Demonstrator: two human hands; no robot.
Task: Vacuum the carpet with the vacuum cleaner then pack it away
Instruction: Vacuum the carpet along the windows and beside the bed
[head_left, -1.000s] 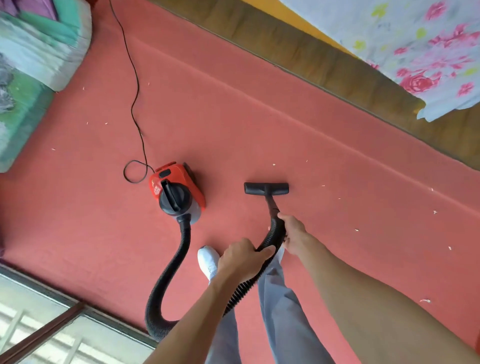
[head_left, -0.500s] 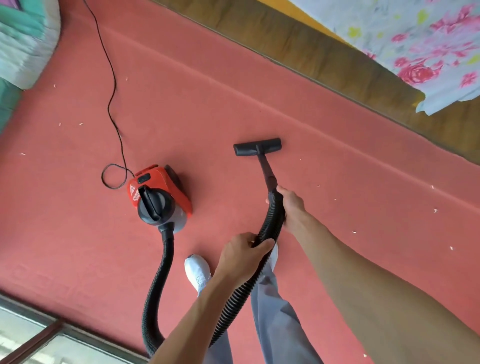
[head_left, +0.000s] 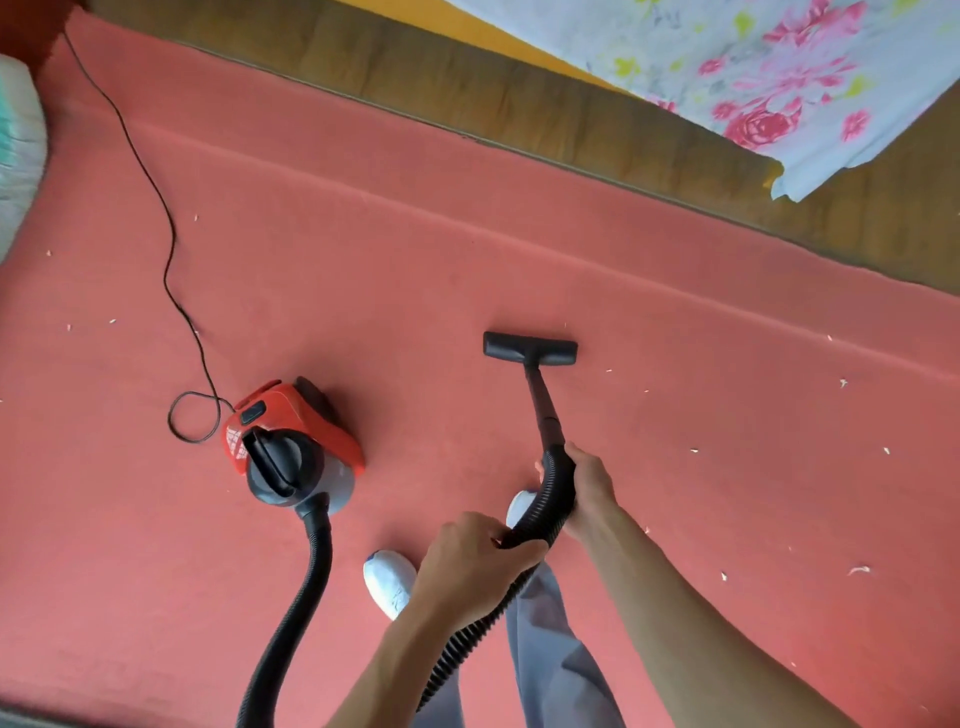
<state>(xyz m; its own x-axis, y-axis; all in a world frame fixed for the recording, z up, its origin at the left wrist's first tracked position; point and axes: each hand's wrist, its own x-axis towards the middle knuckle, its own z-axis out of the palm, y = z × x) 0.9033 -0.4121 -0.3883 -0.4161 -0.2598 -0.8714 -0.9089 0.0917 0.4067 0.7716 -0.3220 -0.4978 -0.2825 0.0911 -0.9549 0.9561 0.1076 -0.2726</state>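
Observation:
A small red and black vacuum cleaner (head_left: 291, 447) sits on the red carpet (head_left: 467, 260), left of centre. Its ribbed black hose (head_left: 306, 587) loops down and back up to my hands. My left hand (head_left: 467, 566) grips the hose lower down. Higher up, where the hose meets the black wand, my right hand (head_left: 584, 486) grips it. The flat black nozzle (head_left: 530, 349) lies on the carpet ahead of me. White scraps (head_left: 860, 570) are scattered over the carpet, mostly to the right.
The black power cord (head_left: 166, 249) runs from the vacuum up to the far left, with a loop beside the body. A wooden bed frame (head_left: 519, 98) with a flowered sheet (head_left: 779, 67) borders the carpet at the top. My white shoes (head_left: 389, 582) stand by the hose.
The nozzle went forward over the carpet half a second ago and has since come back toward me. Both hands keep their grip on the hose. The view has shifted a little.

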